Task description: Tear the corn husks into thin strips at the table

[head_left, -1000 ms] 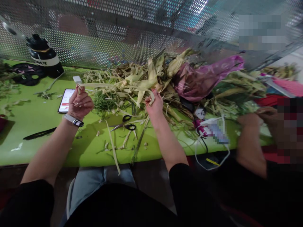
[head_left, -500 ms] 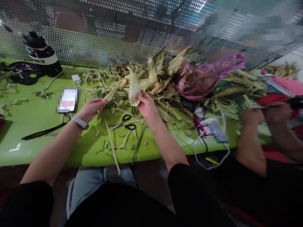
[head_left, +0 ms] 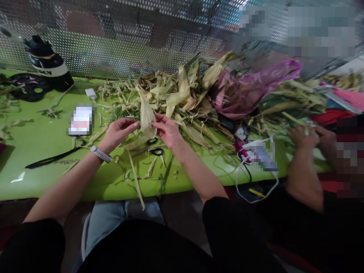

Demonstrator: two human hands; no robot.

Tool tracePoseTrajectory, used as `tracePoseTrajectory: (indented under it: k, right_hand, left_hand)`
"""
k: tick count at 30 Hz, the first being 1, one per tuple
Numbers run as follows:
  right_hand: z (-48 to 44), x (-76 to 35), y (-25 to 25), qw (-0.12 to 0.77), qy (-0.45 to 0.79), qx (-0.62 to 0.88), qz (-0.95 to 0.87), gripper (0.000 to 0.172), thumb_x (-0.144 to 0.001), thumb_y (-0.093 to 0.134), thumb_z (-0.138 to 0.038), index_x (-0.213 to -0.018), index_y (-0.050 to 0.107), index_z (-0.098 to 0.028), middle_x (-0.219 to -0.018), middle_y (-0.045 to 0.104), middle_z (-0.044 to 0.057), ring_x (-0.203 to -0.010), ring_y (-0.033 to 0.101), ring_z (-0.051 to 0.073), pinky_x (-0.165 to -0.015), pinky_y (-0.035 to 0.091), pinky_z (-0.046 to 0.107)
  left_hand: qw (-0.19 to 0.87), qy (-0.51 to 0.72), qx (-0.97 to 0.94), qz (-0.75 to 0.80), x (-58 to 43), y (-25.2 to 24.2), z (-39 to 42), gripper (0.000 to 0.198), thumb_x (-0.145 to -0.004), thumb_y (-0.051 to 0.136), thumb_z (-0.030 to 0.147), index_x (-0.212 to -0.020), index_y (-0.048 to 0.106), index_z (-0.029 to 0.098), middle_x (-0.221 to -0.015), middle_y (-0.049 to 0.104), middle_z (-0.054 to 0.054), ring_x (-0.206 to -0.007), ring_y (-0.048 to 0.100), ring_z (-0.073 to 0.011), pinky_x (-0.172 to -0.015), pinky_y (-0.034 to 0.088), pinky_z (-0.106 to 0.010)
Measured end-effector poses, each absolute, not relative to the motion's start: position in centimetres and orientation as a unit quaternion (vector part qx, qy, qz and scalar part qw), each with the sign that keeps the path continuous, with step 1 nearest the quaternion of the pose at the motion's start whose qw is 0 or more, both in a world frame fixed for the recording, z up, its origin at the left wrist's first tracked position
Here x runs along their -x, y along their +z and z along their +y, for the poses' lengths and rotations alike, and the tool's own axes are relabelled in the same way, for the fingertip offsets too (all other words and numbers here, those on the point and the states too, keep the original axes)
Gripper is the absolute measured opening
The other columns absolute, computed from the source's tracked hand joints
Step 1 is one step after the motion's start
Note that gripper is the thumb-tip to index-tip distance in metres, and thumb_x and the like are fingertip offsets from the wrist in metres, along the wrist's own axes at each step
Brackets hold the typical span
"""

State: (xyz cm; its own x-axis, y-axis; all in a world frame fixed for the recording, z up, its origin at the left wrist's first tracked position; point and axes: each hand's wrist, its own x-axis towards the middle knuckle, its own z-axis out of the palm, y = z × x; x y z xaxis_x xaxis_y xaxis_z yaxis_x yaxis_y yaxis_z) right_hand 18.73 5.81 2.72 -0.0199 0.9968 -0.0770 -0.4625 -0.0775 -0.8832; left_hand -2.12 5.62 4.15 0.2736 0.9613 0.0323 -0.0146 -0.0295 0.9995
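My right hand (head_left: pixel 167 131) pinches a pale corn husk (head_left: pixel 147 115) by its broad lower end, the tip pointing up and away. To the left of it is my left hand (head_left: pixel 121 132), its thumb stretched toward the husk and its fingers slightly curled. No strip shows in that hand, and its fingertips look just short of the husk. Black-handled scissors (head_left: pixel 157 151) lie below, partly covered by a loose husk strip (head_left: pixel 139 143). Behind the hands is a heap of dry husks (head_left: pixel 182 94).
The green table (head_left: pixel 105 185) also bears a lit phone (head_left: pixel 81 120), a black bottle (head_left: pixel 49 64), a black strap (head_left: pixel 54 155) and a purple plastic bag (head_left: pixel 241 93). A co-worker's hands (head_left: pixel 305 137) handle plant strips at the right. A perforated metal screen (head_left: pixel 119 38) stands behind.
The husk in my right hand has moved left and nearer. My left hand has let go of the husk strip it held and turned toward the husk; a strip now lies over the scissors.
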Motion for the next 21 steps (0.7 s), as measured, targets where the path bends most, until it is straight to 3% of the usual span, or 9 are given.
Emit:
tracePoseTrajectory:
  k: [6, 12, 21]
  right_hand:
    - [4.7, -17.5, 2.5, 0.55, 0.632, 0.383, -0.388, 0.039, -0.06, 0.085, -0.026, -0.094, 0.068, -0.02, -0.083, 0.071, -0.004, -0.075, 0.065, 0.01, -0.072, 0.055, 0.024]
    - [4.4, -17.3, 2.5, 0.529, 0.566, 0.403, -0.487, 0.029, -0.064, 0.084, -0.038, -0.077, 0.068, -0.019, -0.072, 0.068, -0.005, -0.066, 0.058, 0.008, -0.067, 0.05, 0.022]
    - [4.2, -17.0, 2.5, 0.511, 0.519, 0.408, -0.551, 0.035, -0.061, 0.086, -0.044, -0.073, 0.062, -0.022, -0.065, 0.061, -0.006, -0.061, 0.053, 0.01, -0.059, 0.045, 0.023]
  left_hand:
    - [0.57, 0.454, -0.562, 0.391, 1.2, 3.9, 5.2, 0.038, -0.065, 0.085, 0.045, -0.073, 0.065, 0.014, -0.069, 0.063, -0.001, -0.064, 0.056, -0.01, -0.064, 0.048, -0.024]
    - [0.564, 0.429, -0.599, 0.373, 1.6, 3.7, 5.2, 0.034, -0.069, 0.083, 0.042, -0.075, 0.064, 0.014, -0.069, 0.064, -0.002, -0.062, 0.058, -0.0107, -0.062, 0.048, -0.024]
    - [0.443, 0.419, -0.68, 0.407, 1.7, 3.4, 5.3, 0.021, -0.075, 0.075, 0.033, -0.074, 0.063, 0.016, -0.068, 0.064, -0.002, -0.061, 0.056, -0.0124, -0.057, 0.043, -0.024]
